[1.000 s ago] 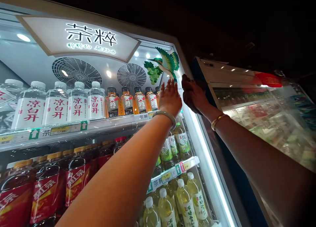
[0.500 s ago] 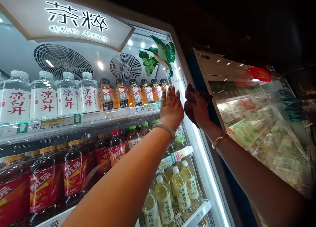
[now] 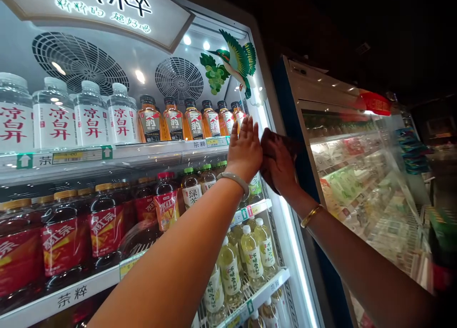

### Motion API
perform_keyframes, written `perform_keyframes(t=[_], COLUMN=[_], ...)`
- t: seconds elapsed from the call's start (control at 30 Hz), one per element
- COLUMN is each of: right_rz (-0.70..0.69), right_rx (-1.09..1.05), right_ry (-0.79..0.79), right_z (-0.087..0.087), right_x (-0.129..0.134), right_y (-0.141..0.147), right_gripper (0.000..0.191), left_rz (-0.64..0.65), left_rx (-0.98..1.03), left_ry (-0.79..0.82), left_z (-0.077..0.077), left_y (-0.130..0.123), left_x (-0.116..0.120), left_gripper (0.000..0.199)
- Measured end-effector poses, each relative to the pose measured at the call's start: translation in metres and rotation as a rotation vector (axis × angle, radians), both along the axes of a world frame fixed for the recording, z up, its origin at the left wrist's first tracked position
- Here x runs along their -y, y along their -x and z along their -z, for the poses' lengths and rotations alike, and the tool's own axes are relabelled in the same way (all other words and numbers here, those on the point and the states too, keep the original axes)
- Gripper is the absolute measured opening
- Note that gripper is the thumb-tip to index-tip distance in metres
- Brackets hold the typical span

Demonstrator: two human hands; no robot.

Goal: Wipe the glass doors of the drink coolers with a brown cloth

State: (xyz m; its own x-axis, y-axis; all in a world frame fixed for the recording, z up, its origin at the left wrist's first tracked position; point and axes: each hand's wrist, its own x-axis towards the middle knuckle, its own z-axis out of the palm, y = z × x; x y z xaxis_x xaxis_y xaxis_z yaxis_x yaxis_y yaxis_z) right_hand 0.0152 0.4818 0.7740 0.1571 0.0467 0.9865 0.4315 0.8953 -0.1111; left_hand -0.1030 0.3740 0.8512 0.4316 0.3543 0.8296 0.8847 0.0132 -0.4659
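Head cam: my rm is dark, w/ a lit grey-framed glass-door drinks fridge point(image 3: 262, 47) at L, a white blue-sided fridge point(image 3: 317, 85) at R. Shelves: clear white-labelled bottles point(image 3: 89, 118), black-capped amber bottles point(image 3: 193, 121), dark red-labelled bottles point(image 3: 106, 223). My L hand point(image 3: 246, 149): fingers straight, nothing held, before the glass. R hand point(image 3: 283, 164): fingers bent, gripping dark-brown cloth point(image 3: 267, 178) nr fridge's R edge.

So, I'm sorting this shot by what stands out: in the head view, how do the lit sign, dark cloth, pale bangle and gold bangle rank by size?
Largest to smallest:
1. lit sign, cut off by the frame
2. dark cloth, partly covered by the right hand
3. pale bangle
4. gold bangle
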Motion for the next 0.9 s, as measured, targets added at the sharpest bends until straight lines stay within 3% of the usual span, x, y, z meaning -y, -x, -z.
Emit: perform_keyframes(t=[0.2,0.27,0.4,0.5,0.6,0.7,0.8,0.9], right_rz=[-0.018,-0.022,-0.027,-0.045,-0.049,-0.027,-0.006,-0.007], right_rx=[0.1,0.007,-0.097,0.028,0.088,-0.038,-0.076,0.023], right_ry=[-0.029,0.012,0.045,0.001,-0.037,0.005,0.025,-0.027], right_z=[-0.012,-0.003,0.019,0.01,0.001,0.018,0.039,0.029], right_x=[-0.01,-0.013,-0.002,0.004,-0.004,-0.008,0.002,0.012], right_y=[-0.022,-0.024,-0.003,0.003,-0.011,-0.016,0.001,0.013], right_gripper=[0.057,0.057,0.057,0.056,0.057,0.058,0.059,0.056], left_rz=[0.007,0.018,0.053,0.048,0.041,0.047,0.068,0.07], left_rx=[0.021,0.038,0.037,0.033,0.028,0.013,-0.004,-0.004], left_ry=[0.022,0.029,0.024,0.032,0.038,0.03,0.019,0.012], left_z=[0.003,0.01,0.024,0.027,0.026,0.029,0.032,0.032], left_y=[-0.002,-0.002,-0.001,0.0,0.001,0.002,0.005,0.006], left_x=[0.002,0.002,0.003,0.004,0.005,0.005,0.006,0.008], left_gripper=[0.062,0.063,0.063,0.062,0.063,0.063,0.062,0.061])
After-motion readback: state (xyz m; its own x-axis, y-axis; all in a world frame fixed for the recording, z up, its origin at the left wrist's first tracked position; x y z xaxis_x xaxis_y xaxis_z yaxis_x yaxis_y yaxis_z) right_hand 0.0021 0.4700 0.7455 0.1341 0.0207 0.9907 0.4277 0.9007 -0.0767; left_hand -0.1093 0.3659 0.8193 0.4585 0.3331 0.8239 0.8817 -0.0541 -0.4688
